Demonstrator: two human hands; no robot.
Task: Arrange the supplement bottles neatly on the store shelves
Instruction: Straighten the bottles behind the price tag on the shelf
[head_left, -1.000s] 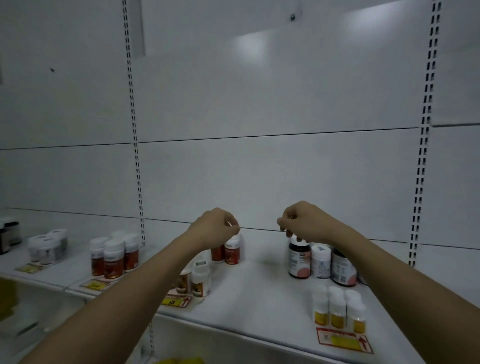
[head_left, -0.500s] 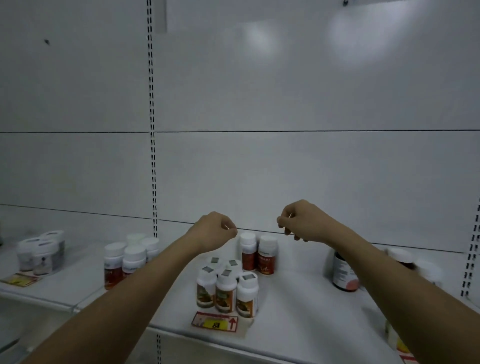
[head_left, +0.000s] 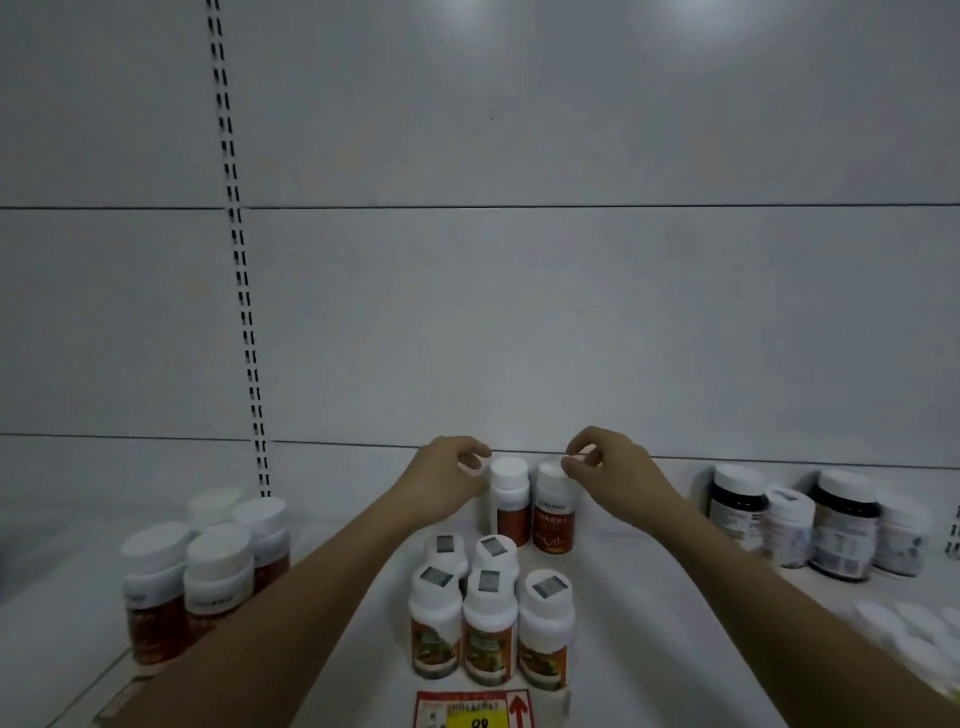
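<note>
White shelf (head_left: 649, 649), left hand (head_left: 447, 480) and right hand (head_left: 605, 467) now lowered, grasping two red-labelled bottles (head_left: 532, 512)

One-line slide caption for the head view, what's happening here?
Both hands, left and right, reach two red-labelled bottles at the shelf back.

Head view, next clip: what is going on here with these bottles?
A person is tidying supplement bottles on a white store shelf. Both hands reach to the back, where two red-labelled bottles stand upright side by side. The left hand is at the left bottle, the right hand at the cap of the right bottle, fingers curled; a firm grip is not clear. A cluster of five bottles stands in front, untouched.
</note>
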